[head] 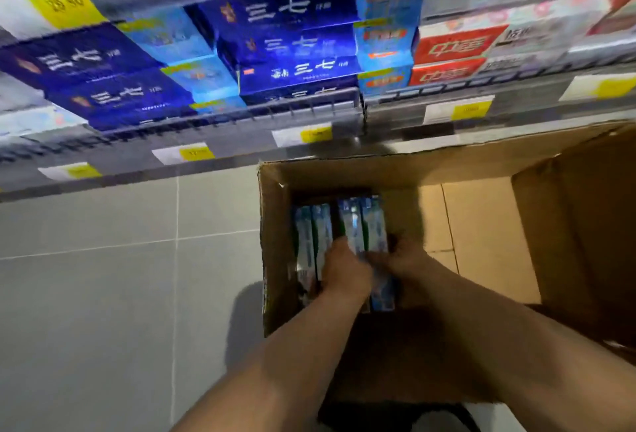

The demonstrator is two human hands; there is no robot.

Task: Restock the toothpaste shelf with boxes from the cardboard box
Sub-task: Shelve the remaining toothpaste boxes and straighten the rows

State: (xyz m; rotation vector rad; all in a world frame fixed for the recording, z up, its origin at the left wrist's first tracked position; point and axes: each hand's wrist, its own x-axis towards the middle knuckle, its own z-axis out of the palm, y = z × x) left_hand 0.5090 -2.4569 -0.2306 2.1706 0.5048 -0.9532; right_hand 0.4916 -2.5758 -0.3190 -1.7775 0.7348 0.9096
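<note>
Beside stocked toothpaste shelves, toothpaste boxes are being gripped by left hand and right hand inside a cardboard box.

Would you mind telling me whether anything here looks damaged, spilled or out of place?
Nothing stands out. The cardboard box sits open on the floor, toothpaste boxes lie side by side inside, and the shelf stock looks orderly, though blurred.

Both hands reach into an open cardboard box on a grey tiled floor. The left hand and right hand grip two pale-blue toothpaste boxes; two more lie beside. Above, the shelf holds blue and red packs with yellow price tags.
</note>
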